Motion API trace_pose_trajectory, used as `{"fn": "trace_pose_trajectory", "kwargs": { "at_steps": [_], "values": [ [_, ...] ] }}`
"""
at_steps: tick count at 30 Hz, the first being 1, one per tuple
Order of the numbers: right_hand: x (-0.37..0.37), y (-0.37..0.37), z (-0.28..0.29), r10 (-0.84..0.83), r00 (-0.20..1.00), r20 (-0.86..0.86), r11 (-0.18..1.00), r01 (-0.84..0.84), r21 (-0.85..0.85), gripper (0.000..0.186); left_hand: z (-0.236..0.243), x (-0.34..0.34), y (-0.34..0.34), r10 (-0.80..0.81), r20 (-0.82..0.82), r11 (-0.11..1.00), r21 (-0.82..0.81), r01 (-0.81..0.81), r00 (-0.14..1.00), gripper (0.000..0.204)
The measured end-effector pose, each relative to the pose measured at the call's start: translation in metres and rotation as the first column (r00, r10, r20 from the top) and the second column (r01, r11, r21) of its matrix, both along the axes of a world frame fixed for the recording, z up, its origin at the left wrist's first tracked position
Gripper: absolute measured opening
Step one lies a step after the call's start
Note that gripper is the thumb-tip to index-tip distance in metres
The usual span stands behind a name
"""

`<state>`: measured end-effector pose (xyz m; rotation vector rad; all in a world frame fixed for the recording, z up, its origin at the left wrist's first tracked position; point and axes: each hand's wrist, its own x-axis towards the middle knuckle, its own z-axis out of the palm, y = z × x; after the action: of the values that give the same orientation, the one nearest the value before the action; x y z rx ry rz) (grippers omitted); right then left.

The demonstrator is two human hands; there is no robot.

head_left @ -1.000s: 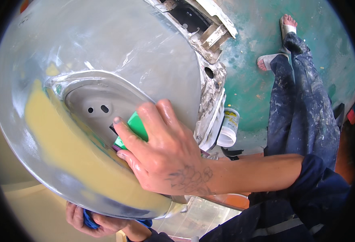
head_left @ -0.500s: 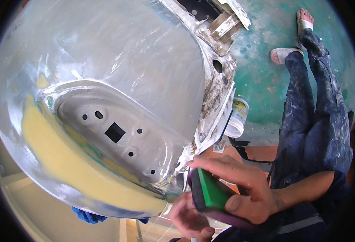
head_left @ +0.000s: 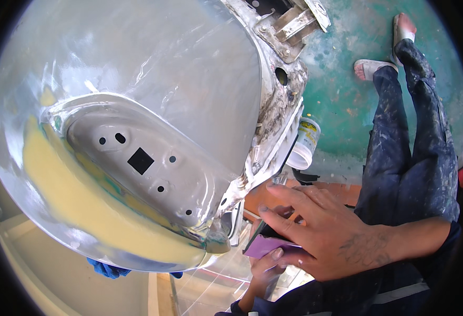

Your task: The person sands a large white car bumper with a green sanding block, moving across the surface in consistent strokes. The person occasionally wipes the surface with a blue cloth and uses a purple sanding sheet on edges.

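My right hand [head_left: 321, 231], its back toward me, holds a sanding block [head_left: 267, 231], dark where it shows; some fingers are spread over it and the thumb lies low beside the purple sheet. Purple sandpaper [head_left: 268, 246] covers the block's near side. Pinching the sandpaper's lower edge with the thumb is my left hand [head_left: 265, 268]; its other fingers are mostly hidden behind the sheet. Both hands are off the car body panel [head_left: 200, 63], just beyond its lower right corner. The bare-metal panel carries a yellow filler band [head_left: 79, 195] below a recessed lamp pocket [head_left: 155, 142] with several holes.
A white bucket [head_left: 302, 150] lies beside the panel's dirty, jagged edge [head_left: 273, 116]. My legs [head_left: 394, 142] stand at the right on green floor [head_left: 336, 105]. Blue cloth [head_left: 108, 268] pokes out under the panel. A metal bracket [head_left: 294, 26] juts out at the top.
The block has turned: its green face, seen before, is hidden and the purple sheet shows. My left hand has gone from apart, beside the block, to pinching the sandpaper. The view has shifted slightly.
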<state>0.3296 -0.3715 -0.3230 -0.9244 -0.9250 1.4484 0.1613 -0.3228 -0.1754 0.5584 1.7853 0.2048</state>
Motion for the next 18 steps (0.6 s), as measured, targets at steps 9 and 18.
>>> {"fn": "trace_pose_trajectory", "kwargs": {
  "at_steps": [9, 18],
  "values": [
    [-0.018, -0.001, 0.006, -0.318, 0.847, -0.425, 0.944, 0.324, -0.060, 0.053, 0.010, 0.002, -0.004, -0.084, -0.067, 0.995, 0.053, 0.088, 0.994, 0.087],
    [-0.063, 0.068, 0.012, -0.489, 0.872, 0.026, 0.805, 0.439, 0.399, 0.061, 0.070, 0.024, -0.005, -0.648, -0.720, 0.235, 0.121, 0.964, 0.249, 0.091]
  ]
}}
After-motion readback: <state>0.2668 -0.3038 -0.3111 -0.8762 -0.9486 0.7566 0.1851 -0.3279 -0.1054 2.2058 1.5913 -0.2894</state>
